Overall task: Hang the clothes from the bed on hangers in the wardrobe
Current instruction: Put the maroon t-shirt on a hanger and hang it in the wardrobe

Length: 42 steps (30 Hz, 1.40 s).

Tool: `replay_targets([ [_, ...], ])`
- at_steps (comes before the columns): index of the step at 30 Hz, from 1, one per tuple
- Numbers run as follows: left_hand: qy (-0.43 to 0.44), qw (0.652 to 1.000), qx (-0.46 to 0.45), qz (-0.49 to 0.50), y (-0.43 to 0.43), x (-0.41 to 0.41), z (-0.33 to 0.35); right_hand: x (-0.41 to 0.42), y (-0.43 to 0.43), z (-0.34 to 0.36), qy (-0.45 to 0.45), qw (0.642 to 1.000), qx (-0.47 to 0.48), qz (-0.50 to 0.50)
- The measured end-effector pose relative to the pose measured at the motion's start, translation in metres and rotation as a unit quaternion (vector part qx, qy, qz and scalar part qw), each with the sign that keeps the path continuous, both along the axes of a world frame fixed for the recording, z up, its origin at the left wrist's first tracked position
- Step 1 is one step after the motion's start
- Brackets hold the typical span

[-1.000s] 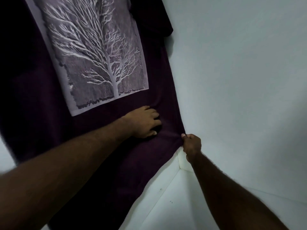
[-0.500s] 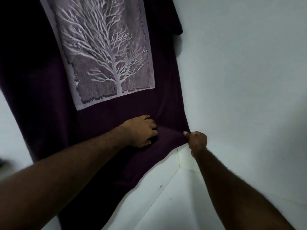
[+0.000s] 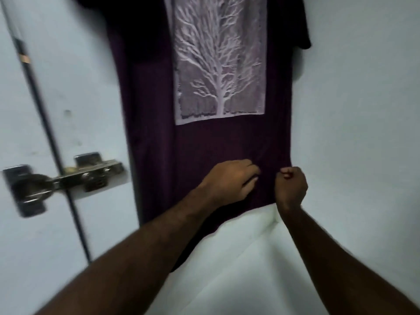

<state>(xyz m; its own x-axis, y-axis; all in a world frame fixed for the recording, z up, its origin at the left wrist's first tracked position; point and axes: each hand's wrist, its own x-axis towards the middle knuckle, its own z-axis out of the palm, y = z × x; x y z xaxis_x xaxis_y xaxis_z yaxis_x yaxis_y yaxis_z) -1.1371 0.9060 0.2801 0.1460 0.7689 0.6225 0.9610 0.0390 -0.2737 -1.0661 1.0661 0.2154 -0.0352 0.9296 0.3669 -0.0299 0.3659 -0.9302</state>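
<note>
A dark purple T-shirt (image 3: 154, 137) with a pale tree print (image 3: 219, 64) hangs inside the white wardrobe; its hanger is out of view above. My left hand (image 3: 231, 180) lies on the lower front of the shirt with its fingers bent into the fabric. My right hand (image 3: 291, 187) is curled and pinches the shirt's lower right hem corner, just right of the left hand.
The wardrobe's white side wall (image 3: 363, 133) stands close on the right and its white floor (image 3: 238, 258) lies below the hem. On the left are the open wardrobe door (image 3: 29, 223) and a metal hinge (image 3: 63, 178).
The view has swung left and straightened, bringing the door and hinge into sight. My two hands have drawn closer together at the hem, with the right hand still pinching the corner.
</note>
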Motion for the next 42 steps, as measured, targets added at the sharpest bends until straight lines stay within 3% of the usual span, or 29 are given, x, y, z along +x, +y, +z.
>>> replay_targets([
  [3,-0.01,0.98,0.19,-0.056,-0.035,0.031,0.015,0.001,-0.071,0.031,0.046,0.988,0.077,0.124],
  [6,-0.032,0.919,0.387,-0.072,-0.084,0.051,0.031,0.011,-0.133,0.055,0.093,0.944,0.148,0.279],
  [9,-0.092,0.848,0.522,-0.01,-0.123,0.043,0.033,0.017,-0.171,0.064,0.09,0.908,0.205,0.354],
  [11,-0.164,0.815,0.554,0.049,-0.138,0.038,0.031,0.019,-0.186,0.061,0.053,0.894,0.221,0.386],
  [13,-0.23,0.819,0.519,0.086,-0.146,0.042,0.028,0.018,-0.193,0.053,0.011,0.883,0.225,0.412],
  [15,-0.252,0.847,0.451,0.128,-0.152,0.048,0.025,0.016,-0.198,0.04,-0.008,0.876,0.211,0.434],
  [21,-0.206,0.885,0.335,0.251,-0.156,0.052,0.04,0.013,-0.213,0.016,-0.012,0.895,0.165,0.415],
  [24,-0.201,0.885,0.324,0.267,-0.157,0.054,0.04,0.014,-0.216,0.013,-0.048,0.908,0.155,0.386],
  [28,-0.237,0.88,0.334,0.241,-0.163,0.052,0.025,0.017,-0.221,0.001,-0.167,0.906,0.235,0.31],
  [31,-0.248,0.881,0.307,0.262,-0.167,0.046,0.008,0.014,-0.224,-0.015,-0.175,0.906,0.269,0.277],
  [38,-0.327,0.873,0.202,0.299,-0.169,0.035,-0.063,0.005,-0.228,-0.047,-0.16,0.876,0.283,0.356],
  [40,-0.347,0.867,0.196,0.3,-0.17,0.031,-0.081,0.004,-0.224,-0.057,-0.161,0.85,0.279,0.416],
  [42,-0.364,0.855,0.215,0.3,-0.172,0.034,-0.091,0.004,-0.212,-0.064,-0.128,0.85,0.24,0.452],
])
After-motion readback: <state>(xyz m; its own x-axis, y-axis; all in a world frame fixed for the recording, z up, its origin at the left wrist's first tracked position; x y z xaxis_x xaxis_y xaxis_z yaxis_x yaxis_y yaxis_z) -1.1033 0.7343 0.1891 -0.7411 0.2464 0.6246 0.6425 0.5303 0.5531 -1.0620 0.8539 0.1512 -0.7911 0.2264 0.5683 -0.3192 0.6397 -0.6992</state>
